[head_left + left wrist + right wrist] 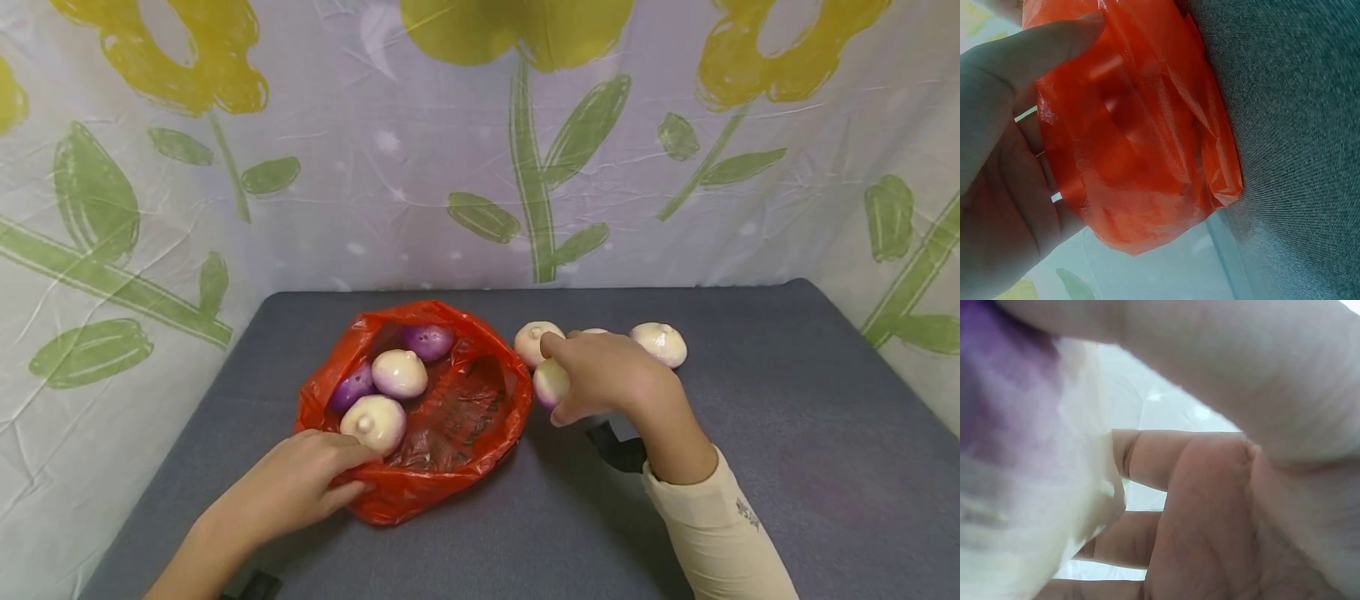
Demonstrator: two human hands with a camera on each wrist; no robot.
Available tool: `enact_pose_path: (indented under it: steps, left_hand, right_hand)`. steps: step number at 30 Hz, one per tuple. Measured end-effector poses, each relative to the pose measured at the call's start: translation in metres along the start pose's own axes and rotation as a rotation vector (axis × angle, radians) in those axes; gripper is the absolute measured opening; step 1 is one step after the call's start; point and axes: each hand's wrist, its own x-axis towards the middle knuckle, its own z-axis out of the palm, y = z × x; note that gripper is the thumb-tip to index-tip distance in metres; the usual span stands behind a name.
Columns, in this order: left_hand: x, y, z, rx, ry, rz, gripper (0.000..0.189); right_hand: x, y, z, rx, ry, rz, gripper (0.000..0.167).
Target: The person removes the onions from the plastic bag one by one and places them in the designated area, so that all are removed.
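Both hands are gripping: the left hand (303, 477) pinches the rim of a red plastic bag (420, 496) at its near left, thumb against the outside, while the right hand (611, 375) holds a purple-and-white turnip (551, 385) by thumb and fingers, just right of the bag; whether that turnip touches the table (750, 408) cannot be told. Behind hangs a pale cloth (360, 208) printed with yellow flowers and green leaves, with the dark grey table spread before it. On the table, left of centre, the bag stands with its mouth open upward. A cream sleeve (720, 533) covers the right forearm. Inside the bag lie four turnips (400, 373), two pale side up, two purple. Past the right hand, one pale turnip (536, 343) sits beside the bag, another (662, 344) farther right, a third (596, 331) mostly hidden between them
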Motion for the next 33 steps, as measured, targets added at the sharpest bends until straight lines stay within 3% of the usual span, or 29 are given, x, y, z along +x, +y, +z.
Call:
enact_pose_path:
  steps: [7, 10, 17, 25, 33]
  left_hand:
    - [0.000, 0.001, -0.001, 0.000, -0.004, -0.008, 0.026]
    - [0.000, 0.001, -0.001, -0.004, -0.004, -0.009, 0.026]
    - [0.000, 0.001, -0.001, -0.002, -0.007, -0.010, 0.026]
    - [0.000, 0.000, 0.000, 0.013, 0.009, 0.015, 0.025]
    - [0.000, 0.000, 0.001, 0.014, 0.013, 0.019, 0.026]
  right_hand:
    - [0.004, -0.002, 0.004, -0.057, -0.021, 0.054, 0.069]
    - [0.008, -0.004, 0.008, -0.091, -0.031, 0.066, 0.071]
    - [0.021, -0.004, 0.016, -0.102, -0.114, 0.105, 0.087]
    - [0.035, -0.007, 0.027, -0.088, -0.165, 0.164, 0.084]
    - [0.038, -0.009, 0.031, -0.116, -0.142, 0.168, 0.076]
